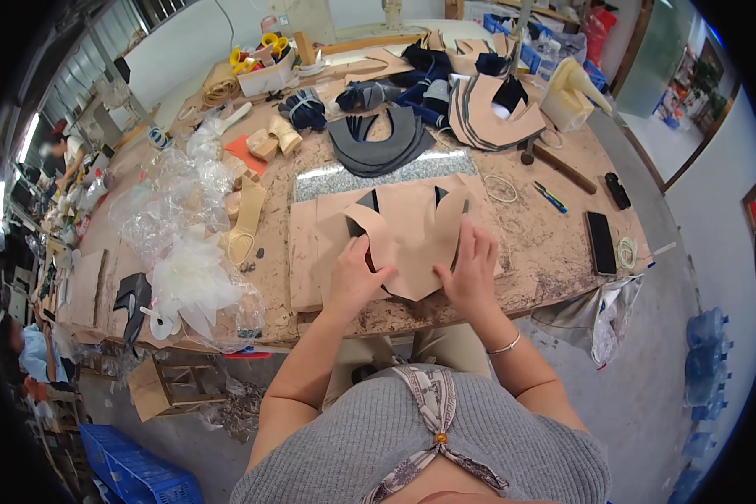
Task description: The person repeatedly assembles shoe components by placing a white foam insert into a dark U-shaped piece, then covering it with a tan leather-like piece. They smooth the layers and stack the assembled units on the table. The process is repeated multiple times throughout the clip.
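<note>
Both my hands are at a tan U-shaped leather piece (416, 256) with dark material showing beneath its edges. My left hand (351, 275) is closed on its left arm, the thumb lying on the inner side. On the opposite arm, my right hand (472, 267) grips the outer edge with fingers bent and the thumb pressed at the lower edge. Under the piece lies a flat tan board or sheet (315, 244). Just beyond it, a stack of dark grey U-shaped pieces (382, 155) rests by a speckled stone slab (311, 186).
Clear plastic bags (172, 197) and shoe lasts (248, 218) lie at the left. To the right are a hammer (567, 168), a small cutter or pen (550, 197), a phone (600, 244) and rubber bands (501, 189). More tan pieces (487, 113) are stacked at the back right.
</note>
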Demonstrator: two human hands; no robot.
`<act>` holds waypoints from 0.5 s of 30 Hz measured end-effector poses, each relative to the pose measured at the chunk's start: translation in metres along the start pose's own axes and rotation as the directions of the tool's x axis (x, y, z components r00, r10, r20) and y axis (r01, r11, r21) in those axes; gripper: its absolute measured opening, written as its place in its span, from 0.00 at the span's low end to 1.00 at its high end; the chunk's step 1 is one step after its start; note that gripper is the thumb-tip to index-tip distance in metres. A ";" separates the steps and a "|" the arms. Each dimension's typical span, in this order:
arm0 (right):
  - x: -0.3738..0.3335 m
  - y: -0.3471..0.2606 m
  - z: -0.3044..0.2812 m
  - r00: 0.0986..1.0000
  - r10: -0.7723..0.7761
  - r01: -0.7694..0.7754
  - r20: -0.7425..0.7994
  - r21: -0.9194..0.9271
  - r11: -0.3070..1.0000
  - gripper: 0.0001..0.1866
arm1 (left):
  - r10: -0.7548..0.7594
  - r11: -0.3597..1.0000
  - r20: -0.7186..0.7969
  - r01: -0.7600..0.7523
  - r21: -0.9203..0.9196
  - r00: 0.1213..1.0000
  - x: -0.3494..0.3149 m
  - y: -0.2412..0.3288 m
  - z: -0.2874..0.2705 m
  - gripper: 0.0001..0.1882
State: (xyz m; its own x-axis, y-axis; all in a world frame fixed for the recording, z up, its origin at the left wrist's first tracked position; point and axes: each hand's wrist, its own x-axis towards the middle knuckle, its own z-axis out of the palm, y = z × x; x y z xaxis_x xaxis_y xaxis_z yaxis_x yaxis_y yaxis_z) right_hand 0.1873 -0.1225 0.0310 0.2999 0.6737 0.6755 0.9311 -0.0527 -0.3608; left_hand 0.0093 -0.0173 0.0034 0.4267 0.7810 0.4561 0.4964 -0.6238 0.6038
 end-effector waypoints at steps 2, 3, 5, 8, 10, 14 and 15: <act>-0.006 -0.003 0.008 0.954 -0.232 0.191 0.192 0.207 0.960 0.23 | -0.156 0.971 0.165 0.182 -0.155 0.974 0.010 -0.007 -0.005 0.29; -0.010 -0.004 0.014 0.897 -0.354 0.265 0.266 0.316 0.911 0.21 | -0.221 0.935 0.257 0.279 -0.218 0.941 0.017 -0.010 -0.009 0.31; -0.018 -0.010 0.025 0.810 -0.439 0.290 0.389 0.384 0.876 0.18 | -0.300 0.807 0.367 0.439 -0.395 0.881 0.036 -0.014 -0.018 0.35; -0.013 -0.011 0.036 0.721 -0.487 0.279 0.493 0.437 0.855 0.14 | -0.254 0.721 0.411 0.455 -0.522 0.875 0.073 -0.040 -0.022 0.39; -0.008 -0.013 0.038 0.686 -0.509 0.287 0.519 0.450 0.846 0.10 | -0.206 0.809 0.384 0.378 -0.451 0.900 0.093 -0.071 -0.018 0.40; 0.012 -0.014 0.036 0.633 -0.529 0.285 0.565 0.466 0.838 0.04 | -0.224 0.906 0.424 0.348 -0.242 0.877 0.117 -0.085 -0.018 0.41; 0.016 -0.015 0.037 0.620 -0.525 0.271 0.583 0.468 0.841 0.03 | -0.245 0.888 0.455 0.387 -0.250 0.856 0.121 -0.080 -0.020 0.41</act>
State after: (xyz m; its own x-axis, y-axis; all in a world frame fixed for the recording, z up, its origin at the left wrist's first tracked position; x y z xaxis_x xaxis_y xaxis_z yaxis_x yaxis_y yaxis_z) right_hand 0.1700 -0.0831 0.0236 -0.4235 0.8755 0.2328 0.7672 0.4833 -0.4216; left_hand 0.0057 0.1280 0.0235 0.5872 0.8076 -0.0548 0.4169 -0.2437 0.8757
